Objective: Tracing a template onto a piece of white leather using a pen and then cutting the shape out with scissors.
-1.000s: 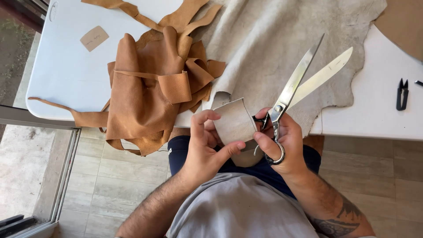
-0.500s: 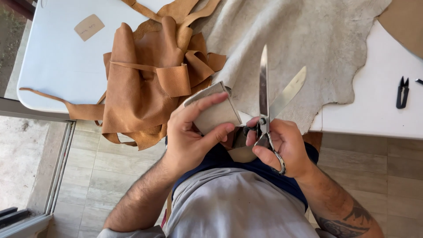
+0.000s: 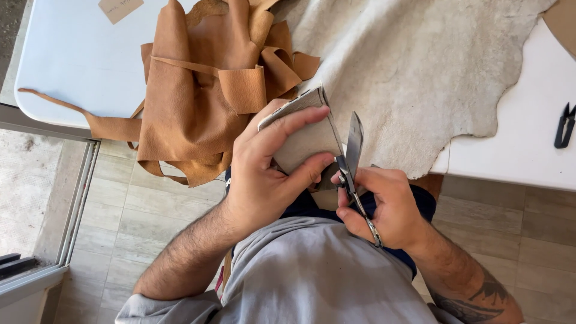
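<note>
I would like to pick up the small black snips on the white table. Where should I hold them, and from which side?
Grip the small black snips across the joined lower end, coming from the table's near edge. The two thin tips point away toward the far side, so the near end is likely safer. They lie alone on the white table, with room around them for fingers.

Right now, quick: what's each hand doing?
Left hand: closed, holding a folded grey leather piece.
Right hand: closed, holding the scissors against the piece's edge.
</note>
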